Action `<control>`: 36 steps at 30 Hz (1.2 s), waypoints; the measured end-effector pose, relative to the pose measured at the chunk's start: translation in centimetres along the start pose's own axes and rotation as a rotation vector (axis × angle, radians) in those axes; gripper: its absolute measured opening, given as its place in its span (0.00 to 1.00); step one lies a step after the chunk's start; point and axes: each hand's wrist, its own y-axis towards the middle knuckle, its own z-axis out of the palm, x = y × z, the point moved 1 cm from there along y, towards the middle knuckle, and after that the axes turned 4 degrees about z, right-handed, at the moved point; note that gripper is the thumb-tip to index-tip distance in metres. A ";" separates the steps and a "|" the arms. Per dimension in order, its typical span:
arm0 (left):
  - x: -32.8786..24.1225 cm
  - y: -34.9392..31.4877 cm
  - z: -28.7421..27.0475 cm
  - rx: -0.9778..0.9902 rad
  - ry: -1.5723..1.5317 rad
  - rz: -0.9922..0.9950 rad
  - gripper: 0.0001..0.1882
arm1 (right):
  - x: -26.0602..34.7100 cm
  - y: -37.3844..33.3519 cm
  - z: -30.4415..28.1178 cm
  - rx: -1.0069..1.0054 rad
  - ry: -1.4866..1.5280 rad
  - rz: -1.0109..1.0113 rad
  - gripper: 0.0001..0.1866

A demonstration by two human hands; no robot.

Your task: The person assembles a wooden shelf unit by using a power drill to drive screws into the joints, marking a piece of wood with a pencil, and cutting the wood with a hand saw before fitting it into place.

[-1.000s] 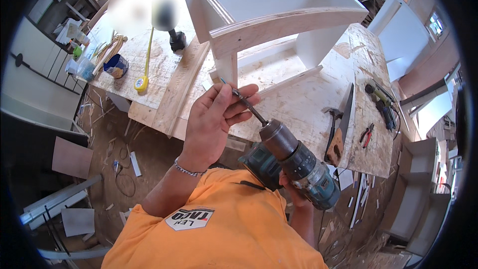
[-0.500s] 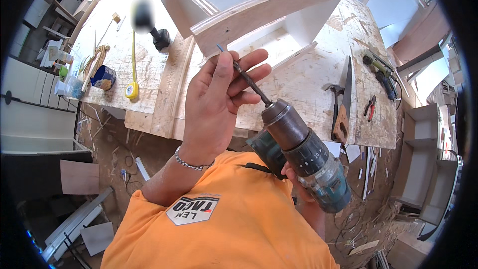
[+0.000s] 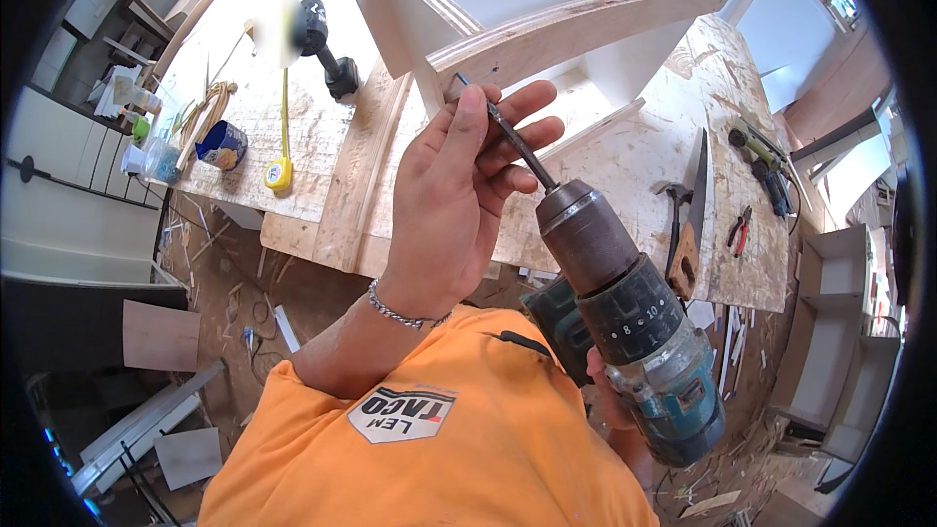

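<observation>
Pale offcuts litter the brown floor around me. On my right stand open shelves, with a bright window beyond.

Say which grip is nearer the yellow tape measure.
Left grip: on the drill bit, to the right of the yellow tape measure. Right grip: on the drill, farther right and lower in view.
</observation>
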 end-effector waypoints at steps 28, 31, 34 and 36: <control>-3.1 3.0 -3.1 0.067 0.288 0.178 0.20 | 1.8 2.3 3.0 0.094 -0.042 0.020 0.26; -3.6 2.8 -3.3 0.082 0.461 0.166 0.23 | 1.6 2.3 3.7 0.102 -0.048 0.024 0.26; -4.6 2.3 -4.3 0.039 1.033 0.249 0.25 | 1.6 2.2 4.0 0.108 -0.044 0.026 0.25; -5.4 3.3 -5.4 0.053 1.450 0.634 0.25 | 1.8 2.5 4.2 0.113 -0.046 0.018 0.25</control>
